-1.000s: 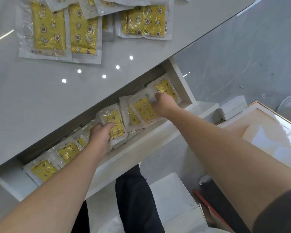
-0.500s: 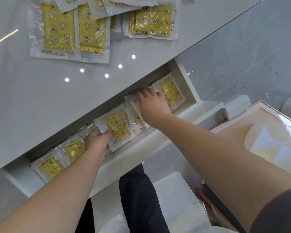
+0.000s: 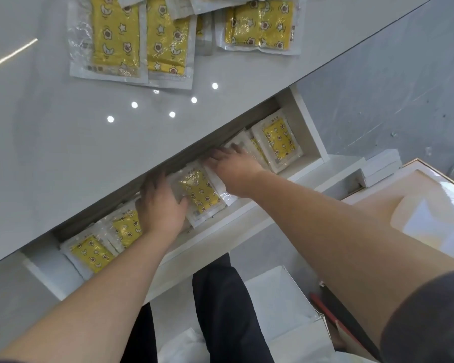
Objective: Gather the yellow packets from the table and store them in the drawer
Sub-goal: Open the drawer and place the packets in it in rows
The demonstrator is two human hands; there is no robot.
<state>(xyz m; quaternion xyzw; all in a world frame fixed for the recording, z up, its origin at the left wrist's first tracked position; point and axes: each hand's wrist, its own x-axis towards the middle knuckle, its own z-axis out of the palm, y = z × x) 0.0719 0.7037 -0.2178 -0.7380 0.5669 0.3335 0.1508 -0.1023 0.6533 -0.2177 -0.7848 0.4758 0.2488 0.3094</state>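
Note:
An open white drawer [image 3: 308, 129] under the grey table [image 3: 63, 158] holds a row of several yellow packets in clear wrap. My left hand [image 3: 160, 205] lies flat on packets in the middle of the row, its thumb against the left edge of one packet [image 3: 201, 193]. My right hand [image 3: 233, 169] presses with straight fingers on the packets just right of that one. More packets lie at the drawer's right end [image 3: 279, 140] and left end [image 3: 91, 254]. Several yellow packets [image 3: 116, 38] remain on the table top at the back.
A white box [image 3: 380, 169] sits on a ledge right of the drawer. A glossy beige surface [image 3: 425, 205] lies at the right. Below the drawer are my dark trousers [image 3: 220, 310] and a white carton [image 3: 281, 310] on the floor.
My left hand has moved right and deeper into the drawer, onto the middle packets. My right hand has slid left and back along the row, flattening the packets beneath it.

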